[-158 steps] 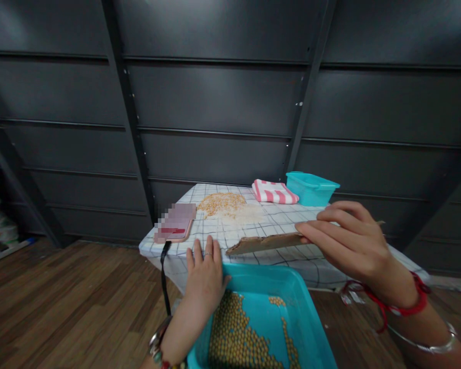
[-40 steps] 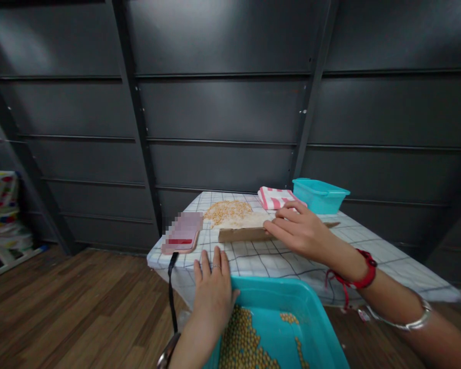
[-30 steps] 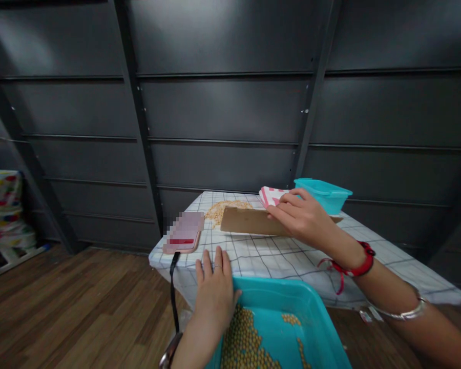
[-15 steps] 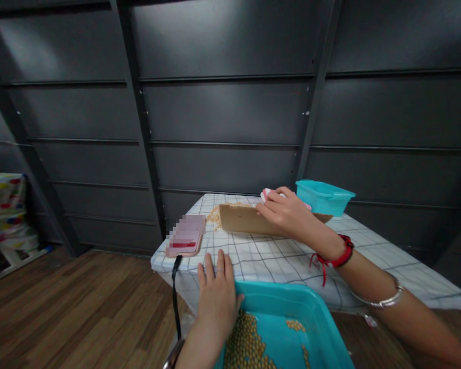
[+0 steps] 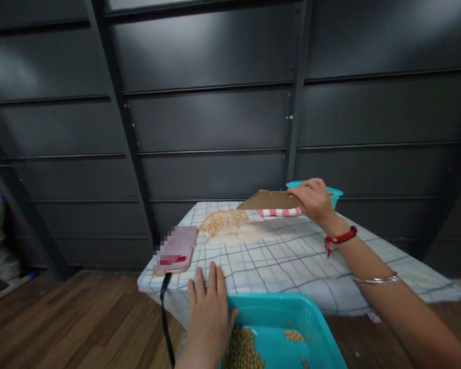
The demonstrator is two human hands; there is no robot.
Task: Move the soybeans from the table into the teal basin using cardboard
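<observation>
My right hand (image 5: 313, 201) grips a flat piece of brown cardboard (image 5: 267, 199) by its right end, tilted above the table. Below and to its left, yellowish beans (image 5: 223, 221) lie in a heap with pale powder or grain around them. My left hand (image 5: 209, 312) lies with fingers stretched out at the table's front edge; its thumb is at the left rim of a turquoise tub (image 5: 299, 302). Inside that tub are many beans (image 5: 242, 348), mostly on the left, partly hidden by my hand. A pink-and-white striped cloth (image 5: 279, 212) lies behind the cardboard.
A smaller turquoise basket (image 5: 335, 197) stands at the back right, partly behind my right hand. A pink phone (image 5: 176, 248) with a black strap (image 5: 165, 323) lies on the left of the checked tablecloth (image 5: 253, 269). A dark panelled wall (image 5: 207, 123) rises behind the table.
My right hand has lifted the cardboard off the table and moved right, uncovering the bean heap. The striped cloth now lies on the table. My left hand stays by the tub.
</observation>
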